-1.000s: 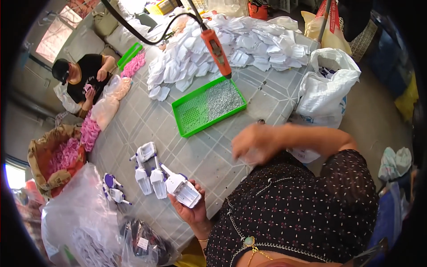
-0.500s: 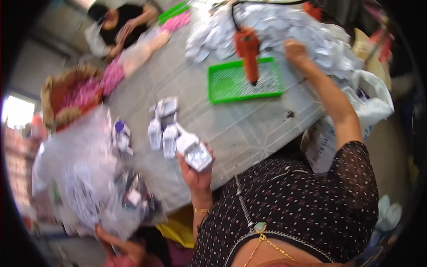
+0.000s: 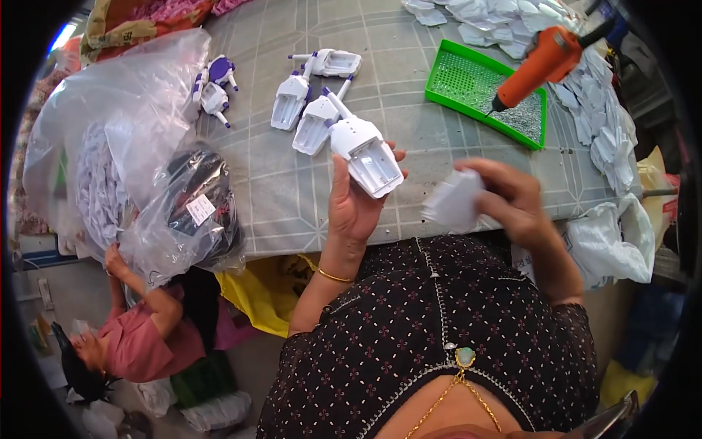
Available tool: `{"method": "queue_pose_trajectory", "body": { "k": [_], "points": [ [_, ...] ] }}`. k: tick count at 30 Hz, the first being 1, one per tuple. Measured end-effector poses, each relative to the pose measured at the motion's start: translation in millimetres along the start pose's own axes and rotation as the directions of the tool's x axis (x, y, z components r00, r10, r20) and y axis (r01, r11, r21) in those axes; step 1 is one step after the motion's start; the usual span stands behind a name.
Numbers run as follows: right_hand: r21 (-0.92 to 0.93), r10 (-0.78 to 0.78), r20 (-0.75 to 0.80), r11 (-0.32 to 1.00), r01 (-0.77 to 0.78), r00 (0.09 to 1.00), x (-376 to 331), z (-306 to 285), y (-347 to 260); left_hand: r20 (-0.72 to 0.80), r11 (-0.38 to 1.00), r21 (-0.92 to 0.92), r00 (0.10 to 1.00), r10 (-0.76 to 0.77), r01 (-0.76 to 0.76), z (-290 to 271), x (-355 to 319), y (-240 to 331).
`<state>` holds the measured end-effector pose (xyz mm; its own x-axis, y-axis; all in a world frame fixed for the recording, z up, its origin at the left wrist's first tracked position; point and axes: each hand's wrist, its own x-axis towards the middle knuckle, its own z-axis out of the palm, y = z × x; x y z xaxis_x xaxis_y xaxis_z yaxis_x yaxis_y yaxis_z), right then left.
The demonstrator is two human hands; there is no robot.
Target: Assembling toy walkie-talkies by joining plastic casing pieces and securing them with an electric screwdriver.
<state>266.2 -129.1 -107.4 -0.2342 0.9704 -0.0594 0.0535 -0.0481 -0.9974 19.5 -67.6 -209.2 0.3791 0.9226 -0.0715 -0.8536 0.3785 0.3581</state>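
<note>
White shell (image 3: 365,154) in L hand (image 3: 355,208) grip

Head view, steeply down, close over table (image 3: 292,212) edge

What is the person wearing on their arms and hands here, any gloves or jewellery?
No gloves: both hands are bare. The left hand has a thin gold bangle at the wrist. The right hand shows no ring or band, though it is blurred. Short sleeves of a dark top with small pale dotted flowers end near the elbows.
</note>
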Motion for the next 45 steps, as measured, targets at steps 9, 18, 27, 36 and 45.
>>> {"method": "queue_pose_trajectory", "body": {
  "k": [9,18,27,36,45],
  "points": [
    [-0.681,-0.465,0.133,0.598,0.422,0.875,85.1,53.4,57.5,-0.134,0.997,-0.042,0.989,0.061,-0.067,4.7,-2.7,1.6],
    [-0.590,-0.456,0.522,0.417,0.691,0.721,111.2,32.2,46.0,-0.090,0.979,-0.204,0.995,-0.045,0.026,-13.2,10.0,7.2],
    [-0.409,-0.494,0.461,0.620,0.670,0.738,119.1,30.8,44.3,-0.099,0.997,-0.031,0.993,-0.069,0.066,0.9,8.2,7.6],
    [-0.446,-0.516,0.397,0.614,0.651,0.759,119.5,40.6,44.5,-0.070,0.994,0.051,0.993,-0.091,0.095,13.5,7.8,5.8],
    [-0.566,-0.590,0.502,0.330,0.756,0.633,117.0,39.8,51.4,-0.125,0.997,0.059,0.991,-0.046,0.054,3.4,1.5,2.6]
  ]
}}
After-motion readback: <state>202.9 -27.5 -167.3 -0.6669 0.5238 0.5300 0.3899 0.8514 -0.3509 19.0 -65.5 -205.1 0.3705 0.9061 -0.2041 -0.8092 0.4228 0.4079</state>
